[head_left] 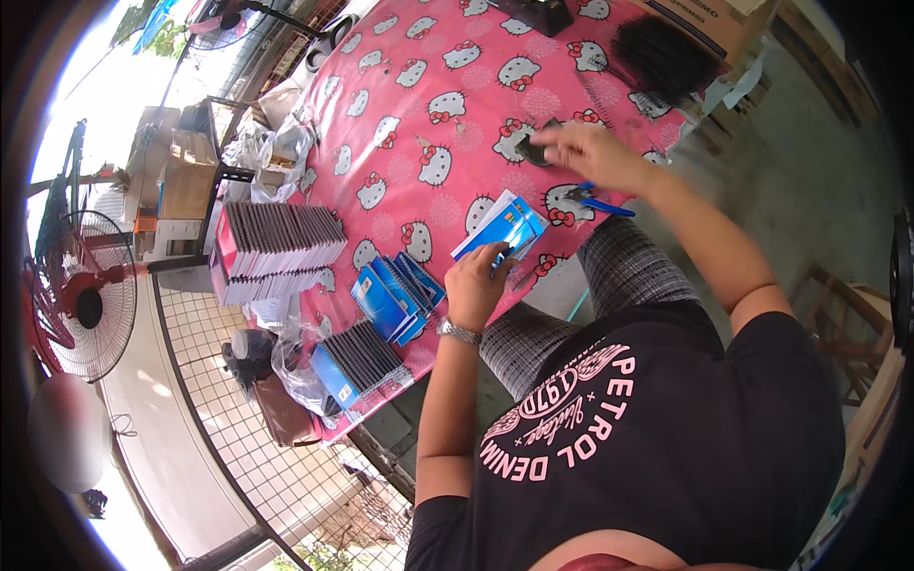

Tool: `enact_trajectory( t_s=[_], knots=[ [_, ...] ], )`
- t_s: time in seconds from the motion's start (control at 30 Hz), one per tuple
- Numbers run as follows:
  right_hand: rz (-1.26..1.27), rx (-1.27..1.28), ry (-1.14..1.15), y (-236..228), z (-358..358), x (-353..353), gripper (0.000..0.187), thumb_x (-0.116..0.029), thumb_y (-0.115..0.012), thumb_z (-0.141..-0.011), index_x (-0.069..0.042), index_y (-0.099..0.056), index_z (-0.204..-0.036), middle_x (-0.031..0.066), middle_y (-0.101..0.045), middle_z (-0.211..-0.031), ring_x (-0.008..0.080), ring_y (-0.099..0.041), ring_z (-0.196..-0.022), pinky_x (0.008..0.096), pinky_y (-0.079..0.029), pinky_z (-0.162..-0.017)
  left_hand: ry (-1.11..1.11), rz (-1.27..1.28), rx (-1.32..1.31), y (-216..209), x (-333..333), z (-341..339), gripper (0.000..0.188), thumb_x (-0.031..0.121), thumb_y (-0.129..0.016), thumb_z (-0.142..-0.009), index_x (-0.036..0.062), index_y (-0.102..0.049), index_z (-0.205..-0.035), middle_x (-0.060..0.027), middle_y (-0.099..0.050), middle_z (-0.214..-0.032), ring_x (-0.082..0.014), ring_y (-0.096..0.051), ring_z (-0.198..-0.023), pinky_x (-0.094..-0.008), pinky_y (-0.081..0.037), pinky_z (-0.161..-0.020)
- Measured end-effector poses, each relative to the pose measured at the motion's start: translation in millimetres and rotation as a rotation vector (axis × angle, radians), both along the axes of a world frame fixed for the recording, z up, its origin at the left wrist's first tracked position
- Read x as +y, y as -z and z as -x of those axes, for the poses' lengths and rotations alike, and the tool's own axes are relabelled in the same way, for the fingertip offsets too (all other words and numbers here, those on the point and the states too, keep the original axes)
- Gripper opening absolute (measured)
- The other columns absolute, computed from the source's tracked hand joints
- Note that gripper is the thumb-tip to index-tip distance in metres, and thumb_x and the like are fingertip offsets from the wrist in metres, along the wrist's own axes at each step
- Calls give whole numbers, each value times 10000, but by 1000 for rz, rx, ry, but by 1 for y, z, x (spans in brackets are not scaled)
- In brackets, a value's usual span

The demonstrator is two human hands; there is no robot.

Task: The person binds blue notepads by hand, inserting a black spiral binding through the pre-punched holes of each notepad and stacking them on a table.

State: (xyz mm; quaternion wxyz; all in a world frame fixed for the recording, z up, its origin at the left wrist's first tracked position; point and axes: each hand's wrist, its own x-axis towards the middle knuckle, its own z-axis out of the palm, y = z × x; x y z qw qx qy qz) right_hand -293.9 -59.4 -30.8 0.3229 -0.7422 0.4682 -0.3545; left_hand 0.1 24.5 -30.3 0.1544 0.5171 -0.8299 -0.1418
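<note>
My left hand (479,284) grips the near edge of a blue-covered booklet (509,228), with white pages showing at its far left side. It lies at the table's near edge, in front of my lap. Farther right, my right hand (592,152) reaches over the table, slightly blurred, its fingertips at a small dark object (533,150) whose kind I cannot make out. Blue-handled pliers (602,203) rest on the tabletop just nearer to me than that hand. Left of my left hand are several blue spiral-bound notebooks (395,293), piled unevenly.
A pink patterned cloth (381,143) covers the table. Tall stacks of spiral-bound notebooks (281,247) stand at the left, with another blue stack (357,362) nearer. Black binding coils (666,57) lie at the far right beside a cardboard box (709,24). A fan (90,305) stands far left.
</note>
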Motion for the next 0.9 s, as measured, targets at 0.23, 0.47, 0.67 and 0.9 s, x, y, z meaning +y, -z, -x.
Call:
enact_trajectory(
  t_s=[0.23,0.47,0.67,0.9],
  knots=[
    [-725,-454,-56,20,-55,50,273,-244,-593,-991,-18,-658,-1130,46,-641,-806,166,-621,-705,326,-517,-680,24,-58,27,-17,-5,-4,203,224,-703,-856,116,-688,-1028,-75,-701,-859,-273,-669,-704,-377,-526,-631],
    [-23,-276,9,1,-54,61,167,-45,-620,-929,-22,-670,-1087,69,-613,-946,182,-625,-860,294,-501,-749,-16,239,-173,-31,-13,7,225,78,-601,-835,70,-604,-1060,-116,-660,-952,-316,-613,-945,-445,-450,-916],
    [125,-240,-13,-1,-69,48,191,-38,-642,-878,-53,-692,-1061,111,-612,-967,286,-636,-909,376,-516,-798,-93,319,-140,-16,-13,10,213,153,-596,-889,61,-593,-1081,-111,-639,-982,-310,-591,-976,-461,-399,-949],
    [89,-204,-96,1,-67,36,276,1,-597,-884,-76,-697,-1129,112,-618,-953,279,-639,-899,367,-516,-796,-94,326,-156,-16,-23,9,220,228,-622,-925,52,-589,-1053,-116,-625,-943,-319,-582,-950,-473,-401,-954]
  ],
)
